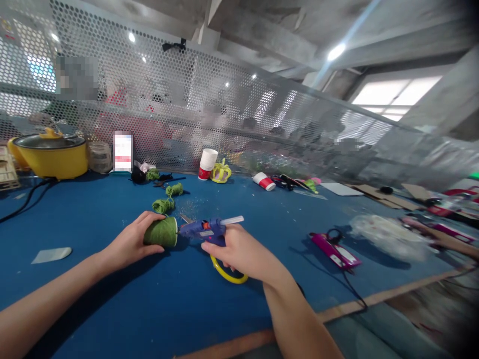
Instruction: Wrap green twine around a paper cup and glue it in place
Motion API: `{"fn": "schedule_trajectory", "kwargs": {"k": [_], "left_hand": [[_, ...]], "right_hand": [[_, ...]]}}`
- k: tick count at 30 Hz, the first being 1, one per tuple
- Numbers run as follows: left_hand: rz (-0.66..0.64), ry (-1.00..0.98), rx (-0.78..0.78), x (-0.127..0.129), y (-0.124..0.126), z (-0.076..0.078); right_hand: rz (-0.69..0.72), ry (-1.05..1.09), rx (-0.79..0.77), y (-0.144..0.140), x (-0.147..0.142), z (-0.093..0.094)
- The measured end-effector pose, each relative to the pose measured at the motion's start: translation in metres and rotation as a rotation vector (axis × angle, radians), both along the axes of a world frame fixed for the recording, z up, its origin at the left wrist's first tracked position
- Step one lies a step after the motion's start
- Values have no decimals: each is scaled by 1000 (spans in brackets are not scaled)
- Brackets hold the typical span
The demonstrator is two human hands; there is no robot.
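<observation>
From the head camera, the left hand (130, 243) wraps its fingers around a green yarn-covered cup (161, 232) lying sideways on the blue bench (112, 299). The right hand (239, 252) grips a blue glue gun (205, 230), its nozzle touching the cup's rim. Green yarn bundles (163, 205) lie just beyond the fingers.

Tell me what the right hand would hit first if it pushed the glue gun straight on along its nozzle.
The right hand aims the blue glue gun leftward; its nozzle would first meet the green wrapped cup held by the left hand. It looks almost touching, though depth is unclear.
</observation>
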State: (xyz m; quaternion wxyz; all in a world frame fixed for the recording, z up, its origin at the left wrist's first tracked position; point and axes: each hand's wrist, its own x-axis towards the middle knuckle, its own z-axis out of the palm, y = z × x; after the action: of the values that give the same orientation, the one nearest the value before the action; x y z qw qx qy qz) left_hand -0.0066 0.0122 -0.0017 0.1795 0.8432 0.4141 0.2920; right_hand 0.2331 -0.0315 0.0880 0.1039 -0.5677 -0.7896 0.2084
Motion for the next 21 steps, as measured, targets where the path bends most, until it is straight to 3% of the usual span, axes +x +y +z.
{"fn": "schedule_trajectory", "kwargs": {"k": [5,11,16,21], "left_hand": [[-8,-1,14,0,0,0],[4,-20,33,-1,-1,-1],[6,-15,41,-1,-2,1],[15,7,74,0,-6,5]], "right_hand": [[-56,121,-58,1,-2,1],[-153,492,-198,12,8,1],[-248,772,-130,52,24,-8],[-412,665,-159,100,31,-36]]}}
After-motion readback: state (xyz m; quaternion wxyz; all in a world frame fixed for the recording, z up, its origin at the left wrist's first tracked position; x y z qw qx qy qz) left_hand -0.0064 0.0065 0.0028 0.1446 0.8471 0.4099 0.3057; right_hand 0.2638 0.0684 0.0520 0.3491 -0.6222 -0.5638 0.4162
